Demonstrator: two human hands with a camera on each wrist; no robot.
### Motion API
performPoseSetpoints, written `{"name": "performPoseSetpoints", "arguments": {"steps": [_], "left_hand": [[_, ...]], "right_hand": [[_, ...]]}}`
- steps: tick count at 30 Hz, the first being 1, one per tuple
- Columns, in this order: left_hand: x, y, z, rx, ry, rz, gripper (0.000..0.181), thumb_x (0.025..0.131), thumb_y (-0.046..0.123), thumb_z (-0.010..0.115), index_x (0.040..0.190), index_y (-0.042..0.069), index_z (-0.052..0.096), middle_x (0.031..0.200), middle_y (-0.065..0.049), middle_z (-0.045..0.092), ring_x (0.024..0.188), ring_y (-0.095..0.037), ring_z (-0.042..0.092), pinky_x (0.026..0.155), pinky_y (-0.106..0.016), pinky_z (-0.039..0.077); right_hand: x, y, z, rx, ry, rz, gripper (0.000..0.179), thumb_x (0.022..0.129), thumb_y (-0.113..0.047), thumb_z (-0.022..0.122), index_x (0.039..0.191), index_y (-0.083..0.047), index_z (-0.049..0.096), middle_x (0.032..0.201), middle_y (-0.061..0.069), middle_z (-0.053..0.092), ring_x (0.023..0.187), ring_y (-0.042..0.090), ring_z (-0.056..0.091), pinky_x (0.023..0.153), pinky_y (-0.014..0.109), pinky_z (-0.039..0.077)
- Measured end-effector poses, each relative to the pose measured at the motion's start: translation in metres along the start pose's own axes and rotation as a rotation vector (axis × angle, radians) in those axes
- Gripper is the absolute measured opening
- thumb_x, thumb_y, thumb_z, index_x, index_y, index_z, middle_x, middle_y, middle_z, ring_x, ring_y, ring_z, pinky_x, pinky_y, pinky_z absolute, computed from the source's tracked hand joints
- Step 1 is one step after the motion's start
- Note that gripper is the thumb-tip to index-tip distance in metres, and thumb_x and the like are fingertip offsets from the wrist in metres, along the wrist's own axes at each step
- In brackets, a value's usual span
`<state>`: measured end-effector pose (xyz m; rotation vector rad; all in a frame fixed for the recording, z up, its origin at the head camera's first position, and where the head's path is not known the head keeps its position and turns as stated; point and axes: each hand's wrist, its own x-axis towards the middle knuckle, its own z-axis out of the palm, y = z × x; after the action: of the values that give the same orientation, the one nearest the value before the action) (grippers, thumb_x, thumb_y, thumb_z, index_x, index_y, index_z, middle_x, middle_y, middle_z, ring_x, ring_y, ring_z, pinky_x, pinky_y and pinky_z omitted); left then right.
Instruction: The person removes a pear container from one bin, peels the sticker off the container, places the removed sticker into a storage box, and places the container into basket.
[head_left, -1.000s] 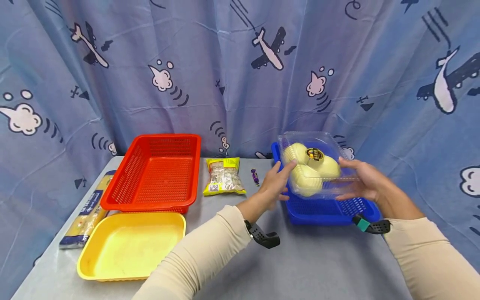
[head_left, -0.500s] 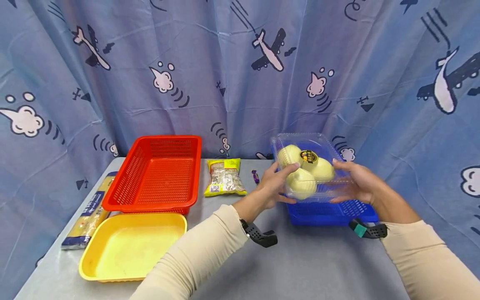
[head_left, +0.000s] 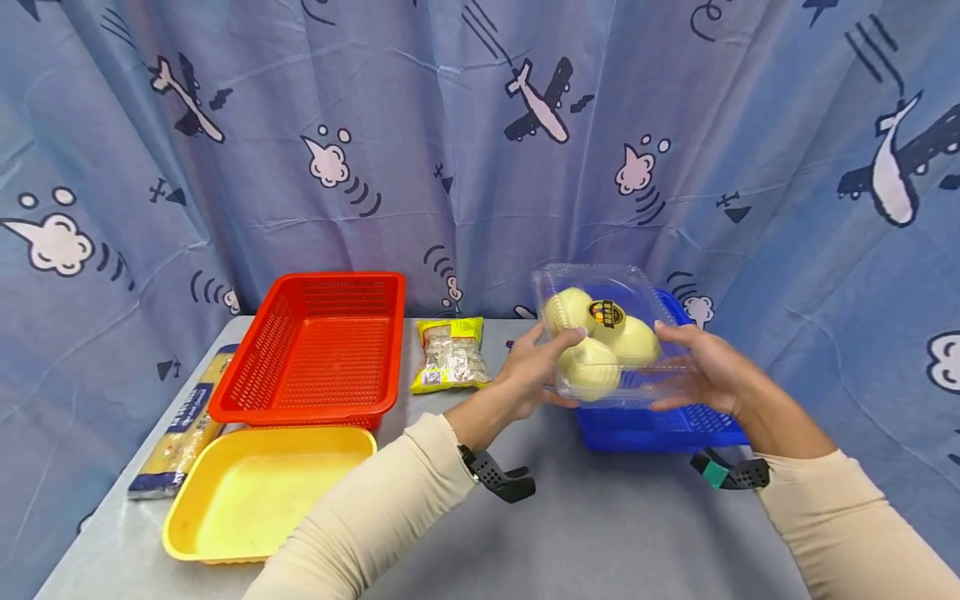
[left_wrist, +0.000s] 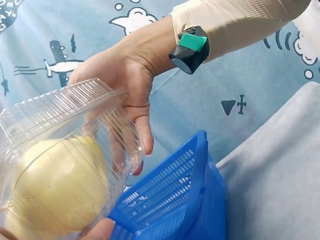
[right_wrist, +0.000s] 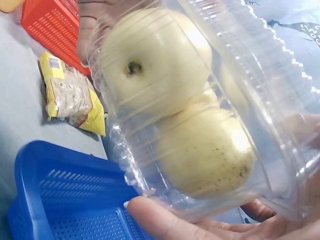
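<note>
A clear plastic clamshell box (head_left: pixel 626 287) holds several pale yellow pears (head_left: pixel 591 371) and has a dark round label on its lid. It is tilted, raised over the blue basket (head_left: pixel 633 437). My left hand (head_left: pixel 534 365) grips its left side, thumb on top and fingers beneath. On the opposite side my right hand (head_left: pixel 705 371) holds the box the same way; in the right wrist view a thumb and fingers of the right hand (right_wrist: pixel 170 225) wrap its edge. The pears (right_wrist: pixel 155 65) show closely through the ribbed plastic there.
Left of the box lies a yellow-ended snack bag (head_left: pixel 452 354), with a small purple-wrapped candy (head_left: pixel 510 344) partly hidden by my left hand. A red basket (head_left: pixel 330 358), a yellow tray (head_left: pixel 270 492) and a long blue-and-yellow packet (head_left: pixel 183 425) stand at the left. A curtain (head_left: pixel 450 167) hangs behind.
Both hands have carried the pear box a little to the left, off the middle of the blue basket. More of the basket's right side shows, and the candy is now mostly covered.
</note>
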<state>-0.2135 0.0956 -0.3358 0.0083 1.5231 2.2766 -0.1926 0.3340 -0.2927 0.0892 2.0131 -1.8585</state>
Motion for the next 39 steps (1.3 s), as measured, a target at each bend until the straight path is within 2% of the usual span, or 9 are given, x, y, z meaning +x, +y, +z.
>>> {"name": "performPoseSetpoints", "arguments": {"steps": [5, 12, 17, 20, 29, 36, 39], "left_hand": [[-0.009, 0.006, -0.008, 0.005, -0.022, -0.001, 0.084, 0.08, 0.039, 0.076, 0.151, 0.024, 0.033, 0.125, -0.011, 0.054, 0.095, -0.039, 0.062, 0.063, -0.055, 0.054], [-0.017, 0.013, -0.018, 0.02, -0.041, -0.003, 0.082, 0.082, 0.039, 0.074, 0.151, 0.025, 0.033, 0.128, -0.013, 0.05, 0.099, -0.041, 0.06, 0.064, -0.055, 0.054], [-0.022, 0.017, -0.025, 0.035, -0.054, 0.003, 0.079, 0.083, 0.039, 0.074, 0.15, 0.026, 0.035, 0.124, -0.013, 0.053, 0.099, -0.041, 0.06, 0.063, -0.055, 0.054], [-0.025, 0.019, -0.03, 0.045, -0.062, 0.01, 0.078, 0.083, 0.039, 0.074, 0.15, 0.027, 0.034, 0.123, -0.013, 0.055, 0.098, -0.04, 0.061, 0.063, -0.055, 0.054], [-0.034, 0.019, -0.044, 0.043, -0.048, 0.021, 0.073, 0.085, 0.038, 0.073, 0.148, 0.025, 0.039, 0.121, -0.013, 0.058, 0.1, -0.036, 0.061, 0.064, -0.055, 0.054], [-0.039, 0.013, -0.055, 0.067, -0.003, 0.006, 0.082, 0.084, 0.038, 0.073, 0.153, 0.023, 0.03, 0.137, -0.015, 0.046, 0.114, -0.045, 0.051, 0.069, -0.055, 0.054], [-0.042, 0.011, -0.061, 0.092, 0.014, 0.004, 0.082, 0.084, 0.038, 0.073, 0.152, 0.024, 0.031, 0.144, -0.016, 0.039, 0.122, -0.05, 0.042, 0.076, -0.056, 0.052]], "right_hand": [[-0.001, 0.0, 0.007, -0.001, -0.003, -0.007, 0.048, 0.101, -0.046, 0.043, 0.123, -0.012, 0.019, 0.136, 0.038, 0.029, 0.106, 0.044, 0.057, 0.08, 0.062, 0.047], [-0.004, -0.002, 0.016, 0.003, -0.02, -0.023, 0.047, 0.1, -0.045, 0.046, 0.117, -0.009, 0.021, 0.126, 0.027, 0.042, 0.106, 0.041, 0.06, 0.08, 0.062, 0.048], [-0.006, -0.002, 0.024, 0.013, -0.023, -0.039, 0.044, 0.1, -0.044, 0.047, 0.109, -0.009, 0.022, 0.127, 0.027, 0.039, 0.105, 0.042, 0.06, 0.08, 0.062, 0.048], [-0.007, -0.001, 0.029, 0.018, -0.014, -0.05, 0.043, 0.1, -0.043, 0.048, 0.11, -0.009, 0.024, 0.128, 0.028, 0.037, 0.103, 0.042, 0.061, 0.079, 0.063, 0.047], [-0.008, 0.006, 0.046, 0.018, -0.011, -0.103, 0.04, 0.1, -0.04, 0.05, 0.112, -0.007, 0.031, 0.115, 0.022, 0.049, 0.097, 0.045, 0.063, 0.073, 0.059, 0.051], [-0.006, 0.015, 0.058, 0.04, -0.006, -0.12, 0.036, 0.1, -0.038, 0.05, 0.112, -0.008, 0.034, 0.117, 0.024, 0.046, 0.097, 0.048, 0.062, 0.071, 0.058, 0.052], [-0.006, 0.02, 0.063, 0.034, -0.007, -0.133, 0.038, 0.1, -0.039, 0.05, 0.113, -0.007, 0.034, 0.119, 0.025, 0.044, 0.099, 0.049, 0.06, 0.071, 0.057, 0.052]]}}
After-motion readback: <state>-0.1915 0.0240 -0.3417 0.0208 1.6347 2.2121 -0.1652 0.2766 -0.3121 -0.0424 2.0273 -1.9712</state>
